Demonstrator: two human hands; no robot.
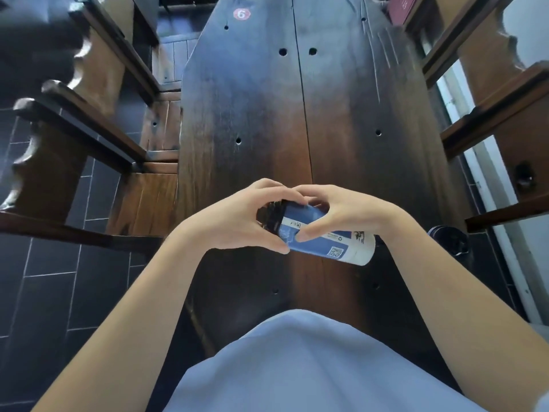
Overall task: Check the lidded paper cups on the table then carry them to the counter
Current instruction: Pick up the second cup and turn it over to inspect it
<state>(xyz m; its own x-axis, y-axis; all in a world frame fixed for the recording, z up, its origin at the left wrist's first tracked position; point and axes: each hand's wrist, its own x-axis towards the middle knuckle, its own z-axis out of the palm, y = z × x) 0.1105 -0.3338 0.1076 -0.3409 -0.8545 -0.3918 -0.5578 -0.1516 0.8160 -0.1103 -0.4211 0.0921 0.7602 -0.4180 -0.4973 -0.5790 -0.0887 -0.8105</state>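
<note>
While tilted sideways, cup [315, 230] fills both hands.

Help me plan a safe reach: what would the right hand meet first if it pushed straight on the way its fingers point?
Probably the left hand: the right hand points leftward along the paper cup both grip, fingertips nearly touching.

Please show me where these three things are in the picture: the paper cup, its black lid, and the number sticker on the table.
paper cup [323, 237]: head view, on its blue printed side wall.
black lid [271, 218]: head view, on the dark rim between the left fingers.
number sticker [242, 14]: head view, on the red label marked 6.
</note>
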